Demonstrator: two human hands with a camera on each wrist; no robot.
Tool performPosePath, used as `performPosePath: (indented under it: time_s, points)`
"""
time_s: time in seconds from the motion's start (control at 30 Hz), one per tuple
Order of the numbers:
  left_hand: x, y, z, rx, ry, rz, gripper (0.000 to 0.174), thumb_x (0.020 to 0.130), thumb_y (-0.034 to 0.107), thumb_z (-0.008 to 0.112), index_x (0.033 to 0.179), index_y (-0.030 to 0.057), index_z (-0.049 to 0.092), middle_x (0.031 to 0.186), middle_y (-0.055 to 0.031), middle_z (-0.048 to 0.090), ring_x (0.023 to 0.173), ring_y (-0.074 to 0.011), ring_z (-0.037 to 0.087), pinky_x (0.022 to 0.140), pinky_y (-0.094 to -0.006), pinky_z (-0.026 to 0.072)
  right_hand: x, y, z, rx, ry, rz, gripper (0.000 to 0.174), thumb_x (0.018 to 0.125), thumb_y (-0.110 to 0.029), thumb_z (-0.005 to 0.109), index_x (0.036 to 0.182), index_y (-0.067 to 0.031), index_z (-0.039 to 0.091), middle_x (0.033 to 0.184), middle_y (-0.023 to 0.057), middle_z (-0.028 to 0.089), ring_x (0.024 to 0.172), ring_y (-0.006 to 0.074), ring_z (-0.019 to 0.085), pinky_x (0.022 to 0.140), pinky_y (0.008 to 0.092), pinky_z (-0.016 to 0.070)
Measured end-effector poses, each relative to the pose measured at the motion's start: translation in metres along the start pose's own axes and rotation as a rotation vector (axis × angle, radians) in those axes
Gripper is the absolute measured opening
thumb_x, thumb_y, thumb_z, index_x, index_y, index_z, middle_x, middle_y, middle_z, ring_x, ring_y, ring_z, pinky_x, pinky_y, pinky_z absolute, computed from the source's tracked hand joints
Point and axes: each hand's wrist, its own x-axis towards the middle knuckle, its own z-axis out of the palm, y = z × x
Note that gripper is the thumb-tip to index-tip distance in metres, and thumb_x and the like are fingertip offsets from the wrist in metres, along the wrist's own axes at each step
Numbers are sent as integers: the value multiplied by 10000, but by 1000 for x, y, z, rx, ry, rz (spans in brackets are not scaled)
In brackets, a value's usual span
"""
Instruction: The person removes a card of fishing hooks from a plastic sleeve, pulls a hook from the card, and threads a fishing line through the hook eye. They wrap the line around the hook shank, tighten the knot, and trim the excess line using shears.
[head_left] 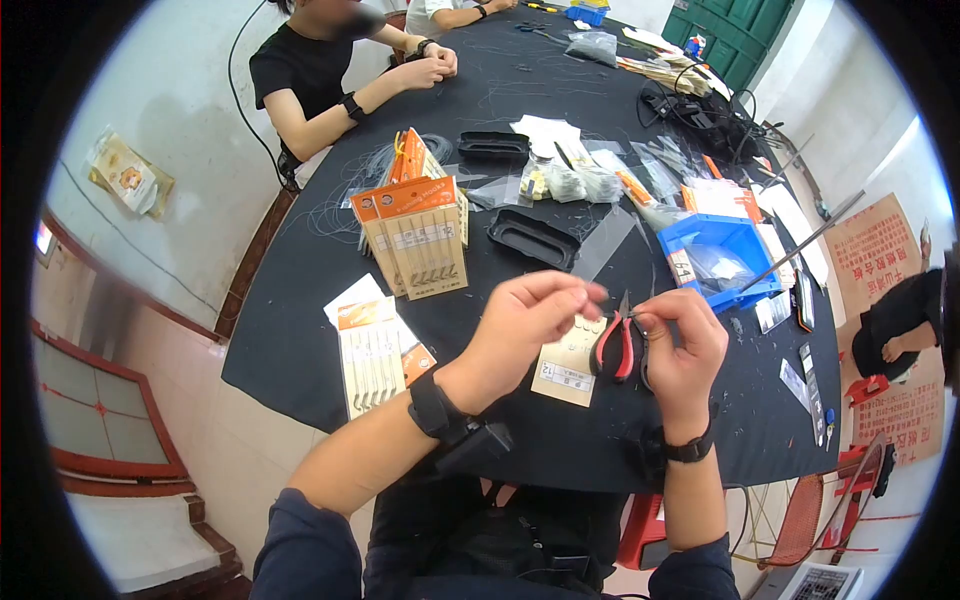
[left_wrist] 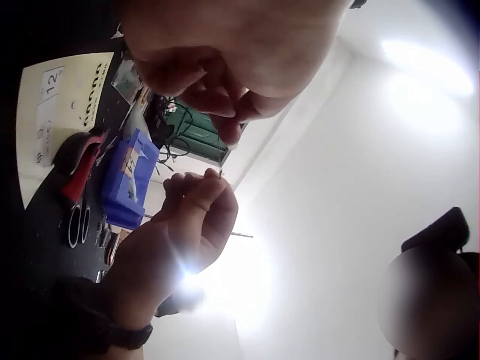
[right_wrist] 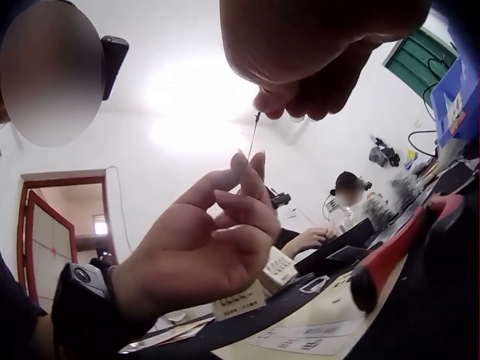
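Note:
Both hands are raised close together over the near table edge. In the right wrist view, my left hand (right_wrist: 210,240) pinches a thin fishing line (right_wrist: 253,139) between thumb and fingertip. The line runs up to my right hand (head_left: 690,345), whose thumb and finger pinch a small dark fishing hook (right_wrist: 258,116), mostly hidden by the fingers. My left hand shows nearer the middle in the head view. Below the hands, a cream card (head_left: 565,385) with a row of small hooks lies on the black cloth. Red-handled pliers (head_left: 627,352) lie over its right edge.
Orange-topped hook packs (head_left: 415,235) stand left of the hands, with another pack (head_left: 370,350) lying nearer. Behind are a black tray (head_left: 535,240), plastic bags and loose line. A blue bin (head_left: 705,230) sits right. Another person (head_left: 320,75) works across the table.

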Motion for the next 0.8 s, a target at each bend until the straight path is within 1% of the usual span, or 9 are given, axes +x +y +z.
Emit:
performPosePath:
  time_s: [0.07,0.17,0.2,0.3,0.33,0.47,0.67,0.77,0.8]
  points:
    - [3,-2,0,-34,147,100,231,999,102,567,1145,-20,699,959,-67,722,703,-23,513,598,-171,398,1,-3,-2,-72,29,33,68,816,24,730,819,2,666,753,88,657,687,206,630,628,302,490]
    - [1,-2,-7,208,141,161,248,1001,101,575,1186,-30,675,954,-82,720,701,-24,531,588,-170,395,2,4,-3,-160,113,6,80,815,19,737,823,5,659,759,83,661,694,201,631,644,298,489]
    - [0,-1,-7,230,124,145,248,1000,103,533,1153,-35,671,856,-51,685,638,-27,491,562,-175,374,3,7,-5,-156,124,20,80,815,20,735,823,5,657,763,83,664,695,198,631,646,295,487]
    - [4,13,-19,-38,60,1,259,983,117,481,1076,-26,675,747,-1,598,578,-32,426,527,-187,333,4,21,-22,-129,137,42,80,815,26,731,825,5,654,770,81,668,699,188,631,649,285,481]
    - [4,15,-15,-68,107,-50,273,954,147,456,1041,-13,659,695,32,491,560,-40,378,505,-198,295,4,26,-28,-109,124,37,79,815,29,729,825,5,655,771,81,668,699,186,631,648,282,479]
    - [4,23,-15,-277,114,-283,287,948,196,473,1088,9,641,701,51,435,568,-39,380,493,-192,286,3,28,-33,-53,114,17,78,807,37,728,822,2,660,758,78,655,700,182,630,644,276,477]
    - [4,28,-18,-320,160,-404,275,944,179,454,1100,26,622,657,66,388,535,-45,346,461,-188,273,4,22,-34,-74,80,-23,76,799,50,722,815,3,664,752,79,651,681,176,625,624,274,477]
    - [3,23,-24,-226,169,-245,259,949,160,434,1072,30,621,643,59,403,537,-48,440,452,-193,288,4,19,-32,-74,73,-21,78,796,64,714,810,6,664,752,79,650,672,169,624,614,266,476]
    - [3,25,-25,-119,173,-198,257,953,158,436,1075,30,622,651,51,438,557,-58,488,465,-192,320,4,18,-32,-74,71,-20,79,795,69,711,809,7,664,752,79,650,670,167,625,611,262,476]
